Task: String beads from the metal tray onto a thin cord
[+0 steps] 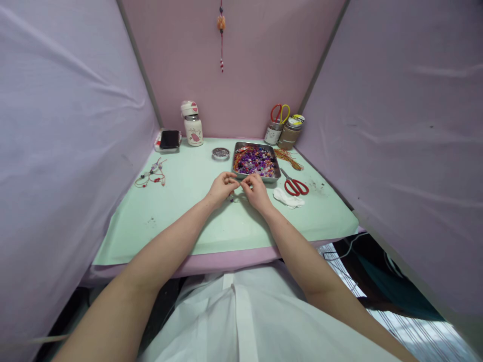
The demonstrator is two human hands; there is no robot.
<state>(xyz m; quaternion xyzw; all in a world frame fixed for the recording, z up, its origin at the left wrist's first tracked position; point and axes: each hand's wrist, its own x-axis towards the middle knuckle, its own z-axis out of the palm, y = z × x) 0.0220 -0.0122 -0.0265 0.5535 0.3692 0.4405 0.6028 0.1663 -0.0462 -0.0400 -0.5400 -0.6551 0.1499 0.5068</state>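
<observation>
My left hand (222,189) and my right hand (256,192) meet fingertip to fingertip over the table, just in front of the bead tray. Both are closed in a pinch on a thin beaded cord (232,199), whose small dark beads and pale loose end show beneath the fingers. Most of the cord is hidden or too fine to make out. The metal tray (279,173) holds purple, orange and clear beads, with reddish cords along its left side. To the right of my right hand lie red-handled scissors (296,187) and a crumpled white cloth (289,198).
A small round dish (221,153) stands left of the tray. Finished-looking beaded cords (153,173) lie farther left. At the back are a phone (170,140), a white bottle (193,129), a jar with scissors (273,132) and a brown jar (291,134). Orange cords (290,158) lie right.
</observation>
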